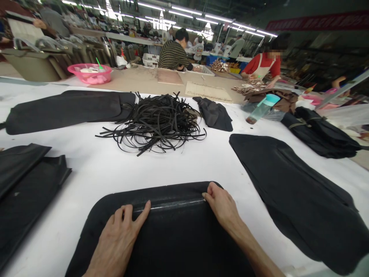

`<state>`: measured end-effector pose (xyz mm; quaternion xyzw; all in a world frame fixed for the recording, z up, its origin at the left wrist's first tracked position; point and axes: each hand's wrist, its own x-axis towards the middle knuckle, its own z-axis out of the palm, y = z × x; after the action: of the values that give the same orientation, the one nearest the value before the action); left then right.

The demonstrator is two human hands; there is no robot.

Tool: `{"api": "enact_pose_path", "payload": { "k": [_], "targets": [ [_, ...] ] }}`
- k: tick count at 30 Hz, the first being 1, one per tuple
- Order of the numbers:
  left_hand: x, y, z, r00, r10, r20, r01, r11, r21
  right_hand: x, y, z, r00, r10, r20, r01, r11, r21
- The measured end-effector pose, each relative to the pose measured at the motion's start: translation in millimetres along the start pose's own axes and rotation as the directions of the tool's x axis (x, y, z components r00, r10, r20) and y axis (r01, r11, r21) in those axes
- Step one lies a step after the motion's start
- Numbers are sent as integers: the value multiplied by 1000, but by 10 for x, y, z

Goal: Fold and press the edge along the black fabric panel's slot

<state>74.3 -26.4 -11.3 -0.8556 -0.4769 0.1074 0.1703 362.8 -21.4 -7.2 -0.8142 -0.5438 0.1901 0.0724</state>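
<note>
Black, smooth and dull like soft leather, a big sheet [187, 246] with round corners lies flat under both hands. One thin shiny line [177, 204] runs straight across it, between the two hands and near the far edge. White and flat, the table top [161, 169] shows all around.

Past the hands sits a messy heap of thin black strips [161, 119], all curly and tangled. To the right of the grip is a long black stack [291, 184] with a bent shape. To the left of it lie black pieces [31, 184] with sharp corners.

The left hand [117, 231] is palm down on the sheet, its fingers bent and its thumb spread away from them, reaching to the shiny line. The right hand [221, 204] is by the far right corner. Its thumb and bent finger are close together, but I cannot tell if they pinch the sheet.
</note>
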Motion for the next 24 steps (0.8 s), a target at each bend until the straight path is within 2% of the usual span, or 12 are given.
{"api": "enact_pose_path", "payload": {
  "k": [3,5,7,8,10,12,14,15,18,24],
  "targets": [
    [7,6,-12,1000,-2,-2,2,1000,19,31,47,-44,1000,16,11,-16,999,-36],
    [-1,8,-1,1000,1,2,-1,1000,30,1,29,-68,1000,12,-24,-14,996,-85],
    [-10,10,16,1000,1,6,-1,999,42,-79,-56,-62,992,-74,-106,56,984,-170],
    [-12,11,22,1000,-1,10,1,999,45,-134,-124,-41,977,-161,-141,128,967,-219],
    [-13,12,25,1000,-9,19,8,999,42,-256,-294,42,909,-387,-152,332,896,-295],
    [-12,11,15,999,-18,27,18,1000,16,-365,-464,163,810,-580,-93,529,789,-313],
    [-13,7,0,999,-29,31,29,999,-17,-434,-582,284,729,-683,-44,640,702,-312],
    [-16,4,-4,999,-31,33,32,999,-32,-451,-612,333,711,-703,-29,661,682,-314],
    [-42,-23,20,999,-38,34,41,996,-77,-445,-599,412,724,-690,-9,649,685,-331],
    [-101,-141,106,993,-104,56,112,976,-185,-415,-512,400,749,-662,-17,603,693,-394]
  ]
}}
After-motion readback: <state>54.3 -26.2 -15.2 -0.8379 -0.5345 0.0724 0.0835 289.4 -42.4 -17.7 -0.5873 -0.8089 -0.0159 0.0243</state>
